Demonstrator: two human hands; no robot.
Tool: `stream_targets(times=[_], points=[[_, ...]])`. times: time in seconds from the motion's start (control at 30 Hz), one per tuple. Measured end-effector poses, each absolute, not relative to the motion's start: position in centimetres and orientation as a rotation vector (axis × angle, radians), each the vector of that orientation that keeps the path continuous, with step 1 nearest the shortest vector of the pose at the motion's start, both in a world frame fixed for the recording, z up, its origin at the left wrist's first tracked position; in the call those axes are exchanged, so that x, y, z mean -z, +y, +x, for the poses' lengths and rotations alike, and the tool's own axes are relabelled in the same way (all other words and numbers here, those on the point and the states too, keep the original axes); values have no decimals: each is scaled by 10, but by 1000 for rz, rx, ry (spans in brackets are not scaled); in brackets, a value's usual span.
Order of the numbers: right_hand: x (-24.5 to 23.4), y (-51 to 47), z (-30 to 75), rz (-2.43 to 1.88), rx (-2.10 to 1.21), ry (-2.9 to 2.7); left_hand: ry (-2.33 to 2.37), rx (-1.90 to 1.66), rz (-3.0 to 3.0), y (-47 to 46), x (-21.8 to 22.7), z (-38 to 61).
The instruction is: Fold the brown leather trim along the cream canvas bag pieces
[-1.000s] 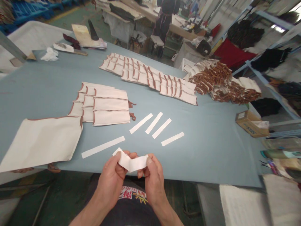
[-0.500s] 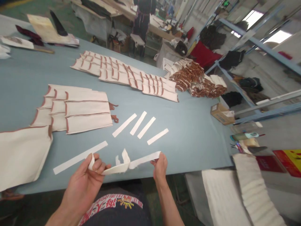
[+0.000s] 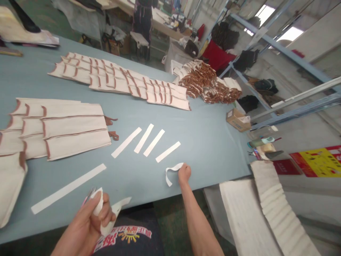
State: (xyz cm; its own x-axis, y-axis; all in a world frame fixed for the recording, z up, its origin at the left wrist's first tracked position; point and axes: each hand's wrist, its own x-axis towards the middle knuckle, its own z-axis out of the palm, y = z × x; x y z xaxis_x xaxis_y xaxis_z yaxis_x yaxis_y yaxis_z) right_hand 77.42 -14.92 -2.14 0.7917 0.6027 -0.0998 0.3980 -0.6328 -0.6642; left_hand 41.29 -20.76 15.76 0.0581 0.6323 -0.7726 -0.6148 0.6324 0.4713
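My left hand (image 3: 92, 217) is closed around a folded white strip (image 3: 114, 209) near the table's front edge, with a thin metal tool poking out above the fingers. My right hand (image 3: 184, 173) pinches a short curled piece of white strip (image 3: 170, 172) down on the blue table (image 3: 213, 142). Several cut white strips (image 3: 145, 138) lie side by side just beyond my hands. One long white strip (image 3: 69, 188) lies to the left.
Cream fabric pieces with brown trim (image 3: 61, 124) lie at left, a long row of them (image 3: 119, 83) farther back, and a heap (image 3: 210, 85) at the far corner. A cardboard box (image 3: 238, 120) sits at the right edge. Blue shelving (image 3: 287, 103) and white stacked material (image 3: 266, 213) stand right.
The strip held stretched between both hands has parted. My right hand moved forward onto the table with a short curled piece; my left hand drew back with the rest.
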Motion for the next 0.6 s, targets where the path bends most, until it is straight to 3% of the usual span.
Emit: stream_targets(times=[0.33, 0.6], points=[[19, -139, 830, -2600, -469, -700, 1235, -954, -9, -209, -163, 411], [-19, -149, 857, -2717, -487, -699, 1302, -1042, -87, -193, -165, 404]])
